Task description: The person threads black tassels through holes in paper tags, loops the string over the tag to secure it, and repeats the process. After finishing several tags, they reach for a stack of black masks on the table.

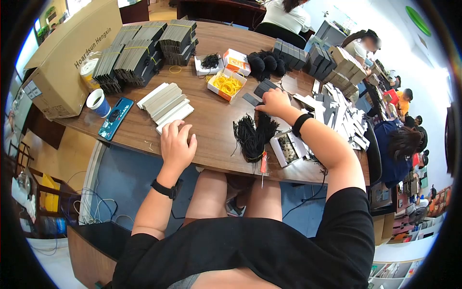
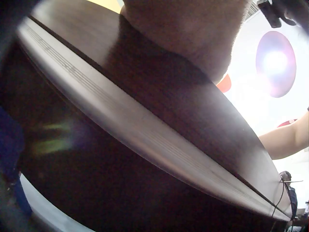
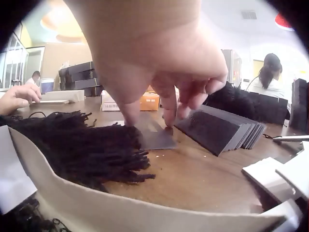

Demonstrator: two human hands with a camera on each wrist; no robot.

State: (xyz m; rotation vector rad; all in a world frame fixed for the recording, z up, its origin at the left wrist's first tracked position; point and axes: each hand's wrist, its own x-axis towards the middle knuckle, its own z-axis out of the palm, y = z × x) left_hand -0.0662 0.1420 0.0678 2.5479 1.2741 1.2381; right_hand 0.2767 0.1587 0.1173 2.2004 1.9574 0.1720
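My right hand (image 1: pixel 275 102) reaches down to a small dark grey card (image 3: pixel 159 140) on the table, thumb and fingertips at its far end, seeming to pinch it. Just beside it fans a stack of dark grey cards (image 3: pixel 217 128). A bundle of black cords (image 1: pixel 254 137) lies on the near side of that hand. My left hand (image 1: pixel 177 143) rests near the table's front edge with loosely bent fingers, holding nothing. Right ahead of it is a row of pale grey and white strips (image 1: pixel 166 106). The left wrist view shows mostly the table edge (image 2: pixel 145 121).
Yellow rubber bands fill a small box (image 1: pixel 226 85) mid-table. Banded card stacks (image 1: pixel 137 55), a paper cup (image 1: pixel 98 103) and a phone (image 1: pixel 115 118) stand left. Loose strips (image 1: pixel 337 113) and an open box (image 1: pixel 288 148) lie right. Red-handled scissors (image 1: pixel 263 164) overhang the front edge.
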